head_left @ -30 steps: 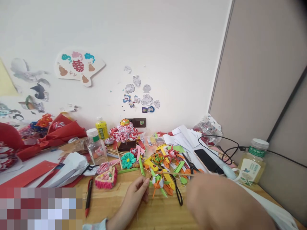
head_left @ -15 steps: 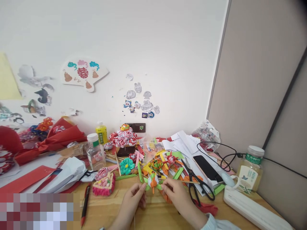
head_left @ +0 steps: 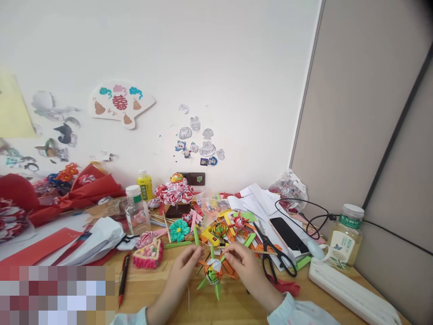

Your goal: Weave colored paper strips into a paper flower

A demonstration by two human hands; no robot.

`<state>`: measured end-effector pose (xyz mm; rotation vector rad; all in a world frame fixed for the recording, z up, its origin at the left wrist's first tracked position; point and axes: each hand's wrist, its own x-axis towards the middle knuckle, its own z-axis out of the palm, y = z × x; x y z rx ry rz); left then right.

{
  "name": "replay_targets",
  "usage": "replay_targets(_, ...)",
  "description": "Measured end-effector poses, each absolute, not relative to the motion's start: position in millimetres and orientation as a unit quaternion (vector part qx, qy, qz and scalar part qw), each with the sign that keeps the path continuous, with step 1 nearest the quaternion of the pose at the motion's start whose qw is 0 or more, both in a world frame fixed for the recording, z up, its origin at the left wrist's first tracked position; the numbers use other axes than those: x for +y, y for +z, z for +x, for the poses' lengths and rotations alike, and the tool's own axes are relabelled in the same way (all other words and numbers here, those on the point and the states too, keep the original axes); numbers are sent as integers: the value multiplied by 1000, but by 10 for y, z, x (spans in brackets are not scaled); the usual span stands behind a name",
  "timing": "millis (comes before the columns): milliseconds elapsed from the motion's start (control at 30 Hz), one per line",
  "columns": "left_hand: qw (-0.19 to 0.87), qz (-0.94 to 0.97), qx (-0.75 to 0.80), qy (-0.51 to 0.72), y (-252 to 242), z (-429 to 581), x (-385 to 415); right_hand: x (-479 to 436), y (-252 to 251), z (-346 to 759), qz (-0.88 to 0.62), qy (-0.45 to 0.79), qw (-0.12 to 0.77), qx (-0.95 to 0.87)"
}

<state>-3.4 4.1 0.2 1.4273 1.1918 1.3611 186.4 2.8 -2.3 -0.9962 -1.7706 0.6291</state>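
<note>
A folded paper flower point(head_left: 213, 274) in green, orange and white hangs between my hands, its pointed green strips sticking out. My right hand point(head_left: 244, 265) is closed in a pinch at one of its upper green tips. To the left of the flower, my left hand point(head_left: 185, 267) has thumb and fingers pressed together. What it pinches, if anything, is too small to make out. A thin pale thread hangs below that hand. Just behind lie another green-and-orange paper flower point(head_left: 220, 229) and a teal flower point(head_left: 179, 230).
Black scissors point(head_left: 270, 253) and a phone point(head_left: 288, 234) lie to the right, beside a white case point(head_left: 352, 291) and a bottle point(head_left: 347, 241). Leftward are a heart-shaped box point(head_left: 148, 255), a pen point(head_left: 123, 280) and a clear bottle point(head_left: 137, 214). Loose paper strips crowd the back.
The paper flower has tipped downward and now shows its green and orange layers, with strips pointing down. My left hand has moved slightly away from it, to the left and up.
</note>
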Motion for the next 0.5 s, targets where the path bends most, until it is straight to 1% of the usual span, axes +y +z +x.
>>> replay_targets(100, 411, 611, 445, 510, -46, 25, 22, -11, -10, 1828, -394, 244, 476, -748)
replay_targets(233, 469, 614, 379, 509, -129, 50, 43, -27, -17, 1800, -389, 236, 486, -746)
replay_targets(300, 483, 641, 364, 472, -129, 58, 34, -30, -26, 1783, -393, 241, 492, -739)
replay_targets(400, 452, 687, 392, 412, -77, 84, -10, -49, -34, 1743, -396, 257, 500, -726)
replay_targets(500, 419, 694, 420, 408, -29, 113, -52, -78, -42, 1691, -407, 282, 512, -702)
